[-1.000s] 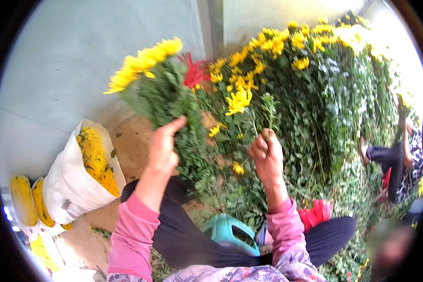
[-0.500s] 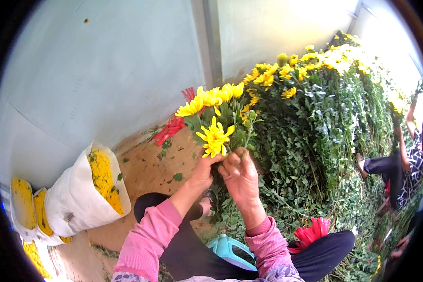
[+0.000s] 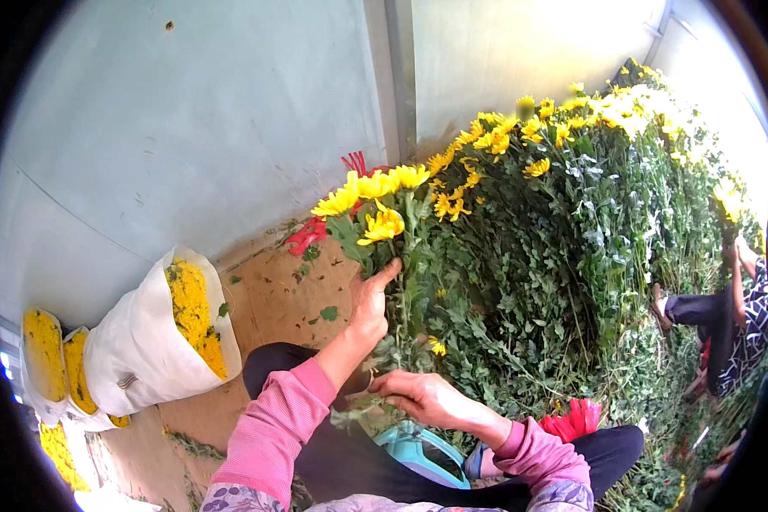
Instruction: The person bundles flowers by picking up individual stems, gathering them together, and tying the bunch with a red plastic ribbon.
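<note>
My left hand (image 3: 371,305) is closed round the upper stems of a few yellow chrysanthemums (image 3: 382,225), their blooms upright above the thumb. Below it, my right hand (image 3: 431,399) has its fingers curled shut at the leafy lower part of the chrysanthemum stems. Loose green leaves (image 3: 360,416) show beside its fingertips, partly blurred. A small yellow flower (image 3: 437,346) lies between the hands, near the stems. Just under my right hand is a light blue plastic object (image 3: 411,456) with an opening in it, between my legs.
A large pile of cut chrysanthemums (image 3: 529,256) fills the right side. White-wrapped flower bundles (image 3: 136,354) lie at the left by the pale wall (image 3: 188,128). Red strips (image 3: 572,420) rest on my right leg; more red strips (image 3: 307,236) lie by the wall. Another person (image 3: 747,324) sits far right.
My right hand has moved down from beside the blooms to the lower stems. The left hand stays near the flower heads, and the front bloom has shifted upward.
</note>
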`<move>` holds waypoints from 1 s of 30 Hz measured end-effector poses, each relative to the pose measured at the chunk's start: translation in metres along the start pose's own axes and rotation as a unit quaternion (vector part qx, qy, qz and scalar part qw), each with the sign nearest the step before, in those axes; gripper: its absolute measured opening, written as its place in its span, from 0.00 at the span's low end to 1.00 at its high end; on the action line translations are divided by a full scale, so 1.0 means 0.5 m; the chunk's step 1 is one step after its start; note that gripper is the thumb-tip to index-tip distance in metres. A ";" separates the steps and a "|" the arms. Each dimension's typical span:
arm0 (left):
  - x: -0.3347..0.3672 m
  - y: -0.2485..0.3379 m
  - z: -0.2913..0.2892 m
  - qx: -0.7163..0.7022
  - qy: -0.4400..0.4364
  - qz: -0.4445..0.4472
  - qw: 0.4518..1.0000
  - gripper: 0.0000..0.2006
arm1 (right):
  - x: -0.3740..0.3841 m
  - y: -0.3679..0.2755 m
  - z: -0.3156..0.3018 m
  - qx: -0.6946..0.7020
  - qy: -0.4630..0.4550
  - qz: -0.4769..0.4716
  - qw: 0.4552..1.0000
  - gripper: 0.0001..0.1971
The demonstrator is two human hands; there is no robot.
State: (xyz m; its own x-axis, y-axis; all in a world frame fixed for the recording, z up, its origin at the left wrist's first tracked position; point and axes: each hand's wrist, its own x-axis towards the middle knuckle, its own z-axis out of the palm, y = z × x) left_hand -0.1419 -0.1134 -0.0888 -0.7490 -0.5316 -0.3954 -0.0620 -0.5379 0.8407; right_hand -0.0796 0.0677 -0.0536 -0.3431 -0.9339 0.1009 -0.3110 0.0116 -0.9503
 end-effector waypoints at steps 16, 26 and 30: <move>0.006 0.183 -0.054 -0.075 -0.012 0.082 0.994 0.20 | -0.173 0.481 -0.089 -0.285 0.289 0.341 0.848 0.13; -0.002 0.197 -0.042 -0.049 -0.055 -0.012 0.997 0.22 | -0.157 0.518 -0.078 -0.281 0.396 0.340 0.805 0.16; 0.039 0.131 -0.042 -0.007 -0.040 0.030 0.999 0.26 | -0.075 0.336 -0.133 -0.059 0.521 0.194 0.829 0.11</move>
State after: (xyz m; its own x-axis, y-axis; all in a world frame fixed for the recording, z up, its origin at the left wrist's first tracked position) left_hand -0.1464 -0.1728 -0.0492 -0.8016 -0.5097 -0.3125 -0.0060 -0.5158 0.8567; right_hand -0.1778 0.1285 -0.1973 -0.9979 -0.0375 0.0530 -0.0625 0.3316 -0.9414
